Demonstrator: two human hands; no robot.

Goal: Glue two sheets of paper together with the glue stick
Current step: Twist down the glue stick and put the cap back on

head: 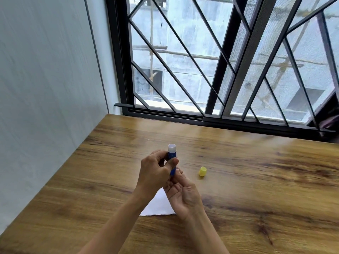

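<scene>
- The left hand [156, 171] grips the blue glue stick [172, 158] upright, its white tip bare above the fingers.
- The right hand [183, 195] pinches the stick's lower end with curled fingers.
- White paper [157, 204] lies on the wooden surface [256, 180] beneath both hands.
- A yellow cap [202, 171] stands near, right of the hands.
- A barred window [211, 61] lies beyond.

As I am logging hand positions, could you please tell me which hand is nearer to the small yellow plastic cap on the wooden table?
Right. The right hand lies just left of the yellow cap, fingers at the blue glue stick; the left hand grips that stick farther left.
</scene>
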